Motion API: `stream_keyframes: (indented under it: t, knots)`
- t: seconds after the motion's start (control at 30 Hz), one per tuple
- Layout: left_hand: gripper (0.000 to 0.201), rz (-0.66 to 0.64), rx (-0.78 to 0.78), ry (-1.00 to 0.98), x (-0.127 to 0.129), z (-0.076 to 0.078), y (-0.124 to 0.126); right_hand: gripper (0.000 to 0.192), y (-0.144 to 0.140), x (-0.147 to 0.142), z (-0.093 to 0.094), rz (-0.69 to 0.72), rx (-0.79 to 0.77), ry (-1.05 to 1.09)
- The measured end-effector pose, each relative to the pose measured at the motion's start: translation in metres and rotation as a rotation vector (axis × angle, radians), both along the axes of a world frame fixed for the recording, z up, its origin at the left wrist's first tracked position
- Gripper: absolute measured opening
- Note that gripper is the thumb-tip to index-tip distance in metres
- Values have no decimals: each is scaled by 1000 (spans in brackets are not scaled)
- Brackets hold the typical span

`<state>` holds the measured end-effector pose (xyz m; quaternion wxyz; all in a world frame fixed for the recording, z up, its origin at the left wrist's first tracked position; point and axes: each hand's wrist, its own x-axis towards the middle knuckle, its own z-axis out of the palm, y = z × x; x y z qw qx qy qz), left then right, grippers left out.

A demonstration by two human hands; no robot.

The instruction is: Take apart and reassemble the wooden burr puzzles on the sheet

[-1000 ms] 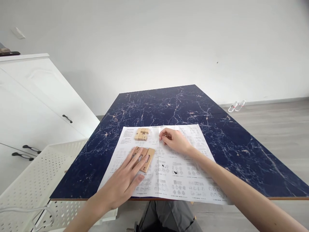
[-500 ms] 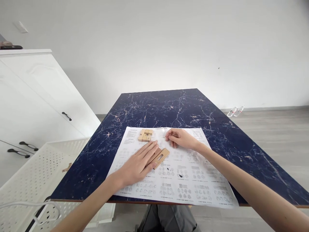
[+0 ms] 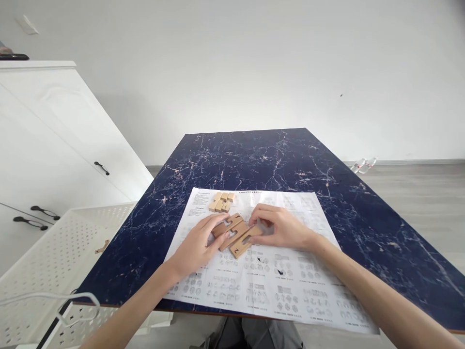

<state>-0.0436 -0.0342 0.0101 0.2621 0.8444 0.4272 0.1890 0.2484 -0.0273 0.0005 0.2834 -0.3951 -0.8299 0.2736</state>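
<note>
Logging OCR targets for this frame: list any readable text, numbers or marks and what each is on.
"Z" or "2", cannot tell which: dark mark on the nearest wooden piece, between the left hand and right hand.
Instruction sheet: printed headings, text block and diagram captions, all too small to read.
Small block cluster: no marking visible.

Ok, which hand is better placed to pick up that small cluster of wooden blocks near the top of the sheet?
Probably the left hand: its fingers sit on the flat wooden pieces just below the block cluster. The right hand lies farther to the right.
</note>
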Motion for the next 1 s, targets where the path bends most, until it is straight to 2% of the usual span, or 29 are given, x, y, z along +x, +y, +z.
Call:
stream_keyframes:
  t: [0.13, 0.27, 0.43, 0.53, 0.67, 0.83, 0.9, 0.97, 1.0]
  knots:
    - [30, 91, 108, -27, 4, -1, 2, 29, 0, 0, 2, 36, -7, -47]
    - [29, 144, 71, -1, 4, -1, 5, 28, 1, 2, 5, 37, -88, -58]
    - [28, 118, -6, 31, 1, 2, 10, 13, 3, 5, 8, 23, -219, 8]
    - [24, 90, -11, 58, -1, 4, 12, 7, 4, 6, 7, 5, -247, 45]
    - [24, 50, 1, 52, -2, 11, 14, 18, 6, 8, 3, -69, -287, 213]
    - [27, 11, 58, -140, 14, 25, 22, 31, 8, 7, 2, -181, -354, 496]
    - [31, 17, -12, -258, 26, 25, 29, 32, 9, 6, 2, -209, -368, 562]
    - [37, 3, -161, -301, 38, 22, 37, 33, 10, 4, 2, -241, -382, 609]
    - [39, -6, -182, -305, 43, 19, 41, 34, 10, 3, 1, -253, -390, 624]
